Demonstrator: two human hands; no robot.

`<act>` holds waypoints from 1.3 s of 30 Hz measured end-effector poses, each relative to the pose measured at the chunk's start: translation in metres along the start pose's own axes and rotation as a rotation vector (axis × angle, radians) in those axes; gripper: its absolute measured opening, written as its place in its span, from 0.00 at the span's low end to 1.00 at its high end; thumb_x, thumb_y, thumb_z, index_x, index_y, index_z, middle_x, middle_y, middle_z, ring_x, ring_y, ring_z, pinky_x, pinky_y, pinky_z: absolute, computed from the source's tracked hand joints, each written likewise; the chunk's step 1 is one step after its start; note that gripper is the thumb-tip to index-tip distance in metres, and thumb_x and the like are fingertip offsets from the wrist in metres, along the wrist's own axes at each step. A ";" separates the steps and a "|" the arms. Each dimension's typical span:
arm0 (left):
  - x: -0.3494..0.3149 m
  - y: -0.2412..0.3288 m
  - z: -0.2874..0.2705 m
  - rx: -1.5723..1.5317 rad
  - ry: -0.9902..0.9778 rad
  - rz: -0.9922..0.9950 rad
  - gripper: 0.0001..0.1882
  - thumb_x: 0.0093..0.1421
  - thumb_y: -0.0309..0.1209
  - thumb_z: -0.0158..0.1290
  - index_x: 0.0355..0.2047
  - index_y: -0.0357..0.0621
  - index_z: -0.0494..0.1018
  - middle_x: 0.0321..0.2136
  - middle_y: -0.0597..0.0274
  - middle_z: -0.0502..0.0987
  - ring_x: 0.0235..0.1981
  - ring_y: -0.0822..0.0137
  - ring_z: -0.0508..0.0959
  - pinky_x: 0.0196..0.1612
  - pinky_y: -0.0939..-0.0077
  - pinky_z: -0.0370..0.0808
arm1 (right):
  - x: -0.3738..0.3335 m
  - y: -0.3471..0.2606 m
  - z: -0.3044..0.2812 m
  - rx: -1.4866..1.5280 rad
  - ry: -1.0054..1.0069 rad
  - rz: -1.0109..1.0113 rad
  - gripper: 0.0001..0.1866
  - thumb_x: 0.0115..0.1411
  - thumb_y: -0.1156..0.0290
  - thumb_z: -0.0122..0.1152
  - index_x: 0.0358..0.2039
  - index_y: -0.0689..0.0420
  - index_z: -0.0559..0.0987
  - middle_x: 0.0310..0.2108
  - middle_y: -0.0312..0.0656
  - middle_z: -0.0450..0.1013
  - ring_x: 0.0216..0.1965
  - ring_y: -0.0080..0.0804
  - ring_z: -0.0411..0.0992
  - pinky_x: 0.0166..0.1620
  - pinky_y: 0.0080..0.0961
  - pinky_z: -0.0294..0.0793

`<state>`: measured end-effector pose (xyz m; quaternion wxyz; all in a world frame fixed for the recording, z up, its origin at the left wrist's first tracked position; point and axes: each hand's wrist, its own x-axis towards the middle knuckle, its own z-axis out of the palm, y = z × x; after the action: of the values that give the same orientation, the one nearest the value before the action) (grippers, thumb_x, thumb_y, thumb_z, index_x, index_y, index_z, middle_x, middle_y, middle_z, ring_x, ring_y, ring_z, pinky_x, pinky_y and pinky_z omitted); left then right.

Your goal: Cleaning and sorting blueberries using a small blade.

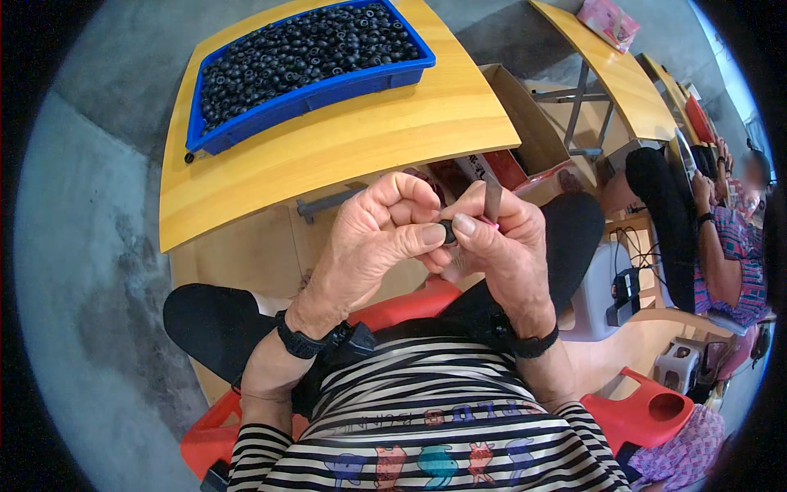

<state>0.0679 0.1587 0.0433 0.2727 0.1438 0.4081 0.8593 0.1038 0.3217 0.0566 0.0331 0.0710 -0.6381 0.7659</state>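
Observation:
In front of my lap, both hands meet over one small black round part (447,232). My left hand (373,234) pinches it between thumb and fingers. The thumb of my right hand (508,246) presses at the part's other side. A narrow flat grey blade (493,201) sticks up from my right hand's closed fingers, with a bit of pink at its lower end; the rest of it is hidden in the grip. Beyond my hands, a blue tray (328,94) full of similar black round parts (311,61) sits on a yellow wooden table (344,152).
A single black part (189,157) lies outside the tray's near left corner. Right of the table stands an open cardboard box (525,123). Farther right are another wooden table (619,82), a red plastic stool (648,410) and a seated person (725,254).

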 end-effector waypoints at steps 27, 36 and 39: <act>0.005 -0.008 -0.012 -0.192 -0.042 -0.159 0.10 0.56 0.24 0.53 0.39 0.40 0.68 0.28 0.62 0.76 0.25 0.73 0.78 0.29 0.83 0.78 | -0.007 0.002 -0.003 -0.058 0.019 0.095 0.12 0.60 0.64 0.54 0.35 0.62 0.74 0.24 0.31 0.69 0.26 0.16 0.65 0.29 0.17 0.66; 0.003 -0.003 -0.010 -0.160 -0.059 -0.153 0.09 0.57 0.26 0.52 0.39 0.39 0.70 0.29 0.61 0.76 0.26 0.74 0.78 0.29 0.83 0.78 | -0.024 0.007 -0.011 -0.736 -0.038 -0.403 0.18 0.59 0.57 0.51 0.34 0.63 0.74 0.22 0.45 0.66 0.23 0.38 0.68 0.26 0.26 0.68; 0.003 -0.003 -0.010 -0.153 -0.060 -0.152 0.09 0.57 0.26 0.52 0.38 0.38 0.70 0.29 0.61 0.76 0.26 0.74 0.78 0.29 0.83 0.78 | -0.024 0.005 -0.007 -0.812 -0.025 -0.426 0.13 0.58 0.64 0.54 0.33 0.63 0.74 0.22 0.45 0.67 0.22 0.38 0.68 0.25 0.29 0.68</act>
<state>0.0614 0.1558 0.0348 0.3595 0.1167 0.3426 0.8601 0.1264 0.3289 0.0472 0.2073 0.1913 -0.8581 0.4290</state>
